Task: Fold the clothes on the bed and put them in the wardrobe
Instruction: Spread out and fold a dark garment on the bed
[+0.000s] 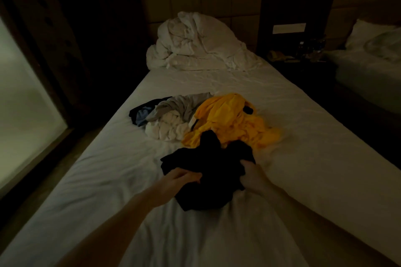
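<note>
In the dim head view, both hands reach onto a white bed and hold a crumpled black garment that lies on the sheet between them. The left hand grips the garment's left edge, its fingers curled into the cloth. The right hand grips the right edge, fingers bunched in the fabric, though the dark hides how each finger lies. Just beyond the hands, touching the black garment's far side, lies a yellow garment in a loose heap. Beyond the left hand sits a white garment, bunched up and touching the yellow one, with a grey garment against its far side and a blue garment at the left end of the pile. Far beyond both hands, at the head of the bed, a white duvet is piled up. Well to the right of the right hand stands a dark nightstand, and past it a second bed.
</note>
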A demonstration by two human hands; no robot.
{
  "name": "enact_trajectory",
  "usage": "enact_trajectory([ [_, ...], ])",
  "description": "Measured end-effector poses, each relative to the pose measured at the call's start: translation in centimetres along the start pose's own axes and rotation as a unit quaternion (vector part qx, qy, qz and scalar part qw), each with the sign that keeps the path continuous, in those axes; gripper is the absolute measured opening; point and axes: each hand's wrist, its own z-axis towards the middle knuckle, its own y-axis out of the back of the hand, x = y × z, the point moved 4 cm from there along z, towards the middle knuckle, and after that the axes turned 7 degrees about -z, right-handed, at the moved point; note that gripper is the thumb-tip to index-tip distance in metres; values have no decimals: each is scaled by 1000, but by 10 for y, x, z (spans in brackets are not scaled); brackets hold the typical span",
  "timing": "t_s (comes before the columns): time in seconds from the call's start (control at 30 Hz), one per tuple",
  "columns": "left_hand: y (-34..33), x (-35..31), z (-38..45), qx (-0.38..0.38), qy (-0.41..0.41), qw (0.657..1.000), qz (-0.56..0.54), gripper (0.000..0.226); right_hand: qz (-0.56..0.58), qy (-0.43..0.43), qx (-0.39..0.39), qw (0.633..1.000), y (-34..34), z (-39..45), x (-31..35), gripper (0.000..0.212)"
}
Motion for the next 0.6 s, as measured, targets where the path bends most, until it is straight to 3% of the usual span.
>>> enact_trajectory([
  [0.07, 0, 5, -13, 14, 35, 997, 65, 29, 26, 10, -8, 1000, -5, -11, 12, 35],
  [0.17, 8, 8, -17, -9, 90, 970, 224, 65, 147, 54, -5, 988, 2, -33, 46, 5],
  [0.3, -9, -6, -7, 55, 91, 887, 449, 104, 222, 120, 24, 967, 18, -66, 83, 18],
  [0.4, -24, -15, 0, 91, 82, 817, 563, 89, 244, 148, 103, 953, 25, -85, 86, 16],
  [0.47, -37, -15, 4, 108, 33, 820, 561, 69, 211, 133, 133, 959, 26, -88, 73, 13],
  [0.53, -46, -9, 6, 116, 12, 838, 534, 48, 194, 90, 113, 970, 27, -85, 52, 26],
  [0.6, -46, 2, 8, 111, 2, 834, 540, 54, 187, 9, 96, 978, 25, -79, 26, 25],
])
